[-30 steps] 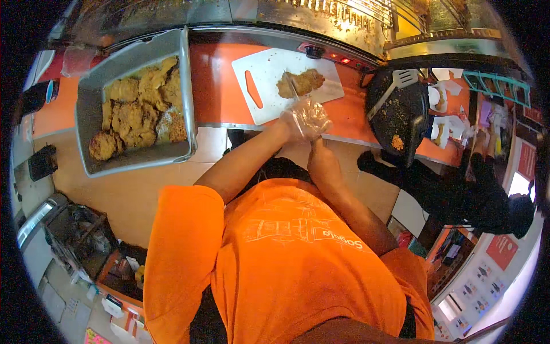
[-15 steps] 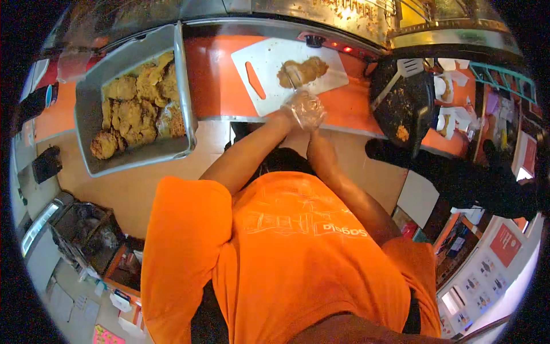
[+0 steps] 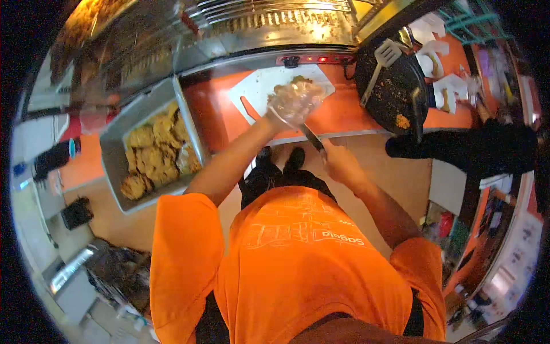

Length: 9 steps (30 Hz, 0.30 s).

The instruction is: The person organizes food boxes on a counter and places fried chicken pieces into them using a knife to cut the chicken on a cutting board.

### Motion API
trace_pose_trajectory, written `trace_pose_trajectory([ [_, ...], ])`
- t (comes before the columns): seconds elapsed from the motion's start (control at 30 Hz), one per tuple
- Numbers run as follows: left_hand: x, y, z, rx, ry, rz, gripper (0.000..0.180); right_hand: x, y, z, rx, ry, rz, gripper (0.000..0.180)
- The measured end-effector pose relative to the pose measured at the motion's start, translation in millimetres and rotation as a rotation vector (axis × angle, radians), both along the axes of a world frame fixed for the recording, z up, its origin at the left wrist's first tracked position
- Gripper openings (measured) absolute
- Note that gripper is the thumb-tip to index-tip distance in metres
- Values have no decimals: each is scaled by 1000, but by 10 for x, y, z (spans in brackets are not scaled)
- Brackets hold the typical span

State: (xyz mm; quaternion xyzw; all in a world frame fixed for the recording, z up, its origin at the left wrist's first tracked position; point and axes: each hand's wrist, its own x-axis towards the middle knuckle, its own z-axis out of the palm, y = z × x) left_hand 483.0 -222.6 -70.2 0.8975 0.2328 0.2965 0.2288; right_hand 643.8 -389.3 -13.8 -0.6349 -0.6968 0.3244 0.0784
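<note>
On a white cutting board [image 3: 252, 92] with a handle slot lies a piece of browned, breaded chicken [image 3: 300, 79]. My left hand [image 3: 293, 104], in a clear plastic glove, bends over the chicken and grips it; motion blurs the fingers and hides most of the meat. Just in front of the counter edge, my right hand [image 3: 339, 159] is closed round the handle of a knife [image 3: 311, 137]. The blade points up and left, toward the gloved hand, and its tip is hidden near the glove.
To the left stands a deep grey tub [image 3: 113, 150] of fried chicken pieces [image 3: 152, 157]. A black pan [image 3: 381, 86] with crumbs and a slotted spatula [image 3: 378, 69] sits at right. A metal warmer [image 3: 269, 28] runs along the back. Another person's dark sleeve [image 3: 458, 146] reaches in from the right.
My hands were together at the board's near edge. Now the left is farther up, over the chicken, while the right has drawn back toward me with the knife. The view has tilted.
</note>
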Motion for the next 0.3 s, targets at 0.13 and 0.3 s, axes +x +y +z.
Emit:
trace_pose_trajectory([
  [0.13, -254, 474, 611, 223, 228, -276, 53, 17, -803, -89, -366, 463, -399, 28],
  [0.3, -73, 898, 202, 398, 711, -751, 70, -519, -1555, -827, -511, 906, -748, 45],
])
